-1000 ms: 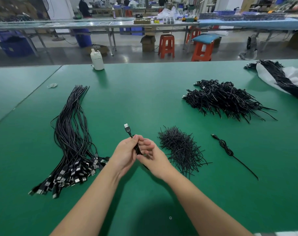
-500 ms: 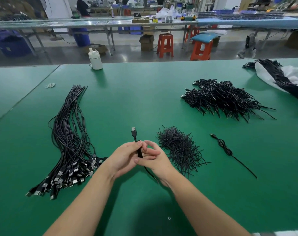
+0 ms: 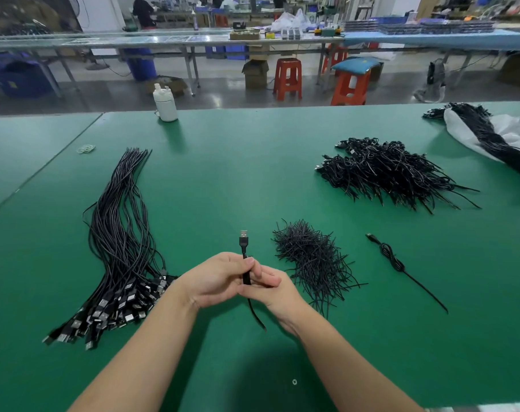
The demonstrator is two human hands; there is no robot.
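Both hands meet low over the green table (image 3: 252,179). My left hand (image 3: 217,281) and my right hand (image 3: 275,288) grip one black USB cable (image 3: 244,242) between them. Its metal plug points up and away from me, and its tail hangs out below the hands. Left of my hands lies a long bundle of straight black USB cables (image 3: 119,248), plugs toward me. Right of my hands sits a small heap of short black ties (image 3: 309,257). A single coiled cable (image 3: 392,258) lies farther right.
A bigger tangle of coiled black cables (image 3: 389,171) lies at the back right. Beyond it, a cable bundle rests on a white bag (image 3: 505,132). A white bottle (image 3: 165,104) stands at the far edge, a rubber band (image 3: 86,148) at the left. Stools and benches fill the background.
The cable's plug has swung from leaning left to pointing straight up. My hands have shifted slightly right, and the cable tail now hangs lower below them.
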